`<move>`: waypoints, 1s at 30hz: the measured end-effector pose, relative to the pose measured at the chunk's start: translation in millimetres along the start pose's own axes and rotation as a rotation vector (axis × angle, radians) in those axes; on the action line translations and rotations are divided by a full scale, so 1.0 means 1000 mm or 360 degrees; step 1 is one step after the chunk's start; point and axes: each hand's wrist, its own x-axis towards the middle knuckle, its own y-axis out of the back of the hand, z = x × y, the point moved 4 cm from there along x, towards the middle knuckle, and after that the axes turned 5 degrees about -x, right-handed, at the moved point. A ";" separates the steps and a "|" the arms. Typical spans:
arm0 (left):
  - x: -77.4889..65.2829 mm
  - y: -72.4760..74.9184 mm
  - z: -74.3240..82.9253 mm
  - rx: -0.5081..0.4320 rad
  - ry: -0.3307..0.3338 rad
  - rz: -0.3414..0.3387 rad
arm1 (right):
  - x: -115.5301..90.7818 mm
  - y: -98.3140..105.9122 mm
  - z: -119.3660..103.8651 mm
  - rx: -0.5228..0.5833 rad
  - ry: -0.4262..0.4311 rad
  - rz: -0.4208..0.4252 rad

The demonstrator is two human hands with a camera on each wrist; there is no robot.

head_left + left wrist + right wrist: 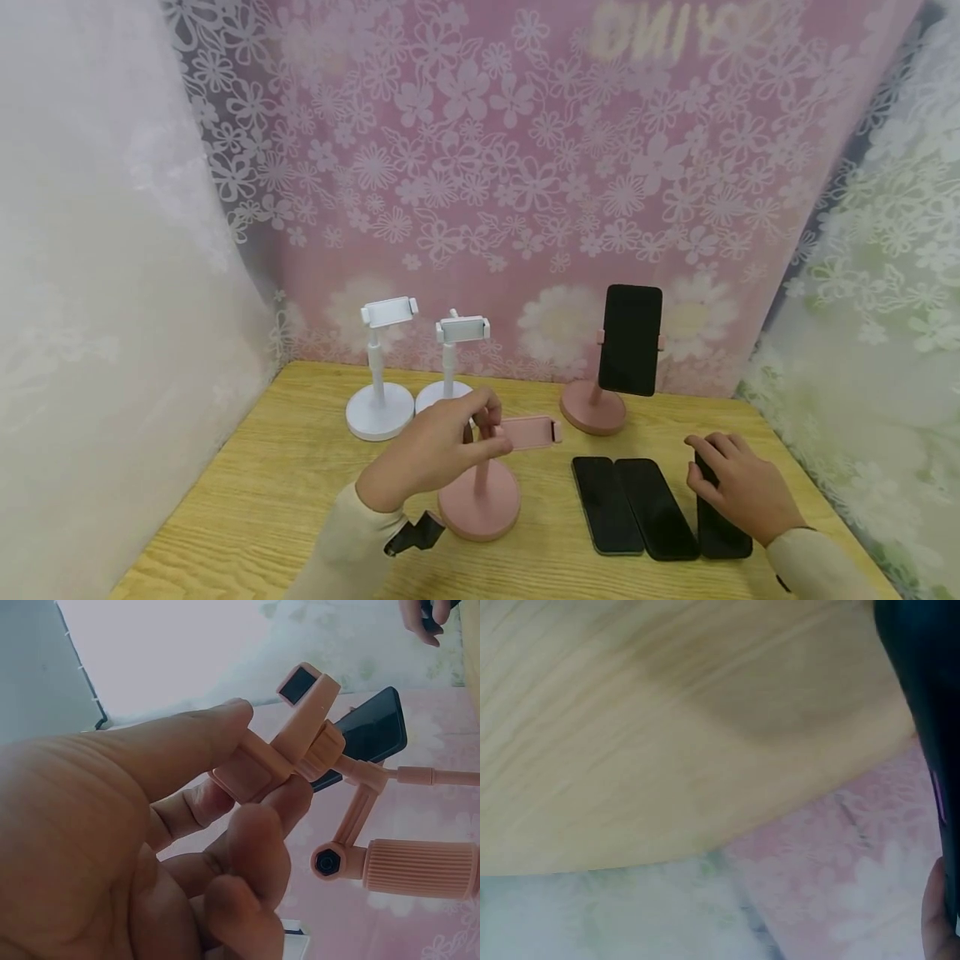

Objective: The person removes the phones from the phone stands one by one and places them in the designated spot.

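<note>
Presently, we seem to ready the nearer pink plastic round-based stand (480, 506), left hand (435, 446) pinching its clamp (529, 433), right hand (750, 492) gripping the rightmost flat black phone (722, 533) on the desk (225, 492), that phone apparently needing lifting into the clamp next.

Gap between near stand (480, 507) and phones (606, 507), white stands (380, 412) blocking rear-left

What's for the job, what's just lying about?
For the job:
round-based pink plastic stand, pinched by left hand
black rectangular phone, gripped by right hand

Maybe just about:
two round-based white stands
two flat black phones
rear pink stand, mounted phone
</note>
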 end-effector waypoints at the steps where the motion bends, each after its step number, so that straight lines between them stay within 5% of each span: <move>1: 0.000 0.000 0.000 -0.0002 0.0004 0.0001 | -0.001 -0.004 0.002 -0.0009 -0.0005 -0.0013; 11: 0.000 0.001 -0.001 0.0002 -0.0026 0.0019 | -0.008 -0.043 0.016 -0.0007 -0.0084 -0.0226; 20: 0.000 0.001 -0.004 0.0000 0.0004 0.0008 | -0.005 -0.070 0.018 -0.0019 -0.0154 -0.0635; 30: 0.000 0.001 -0.004 -0.0036 0.0046 -0.0022 | 0.000 -0.086 0.009 -0.0029 -0.0109 -0.0768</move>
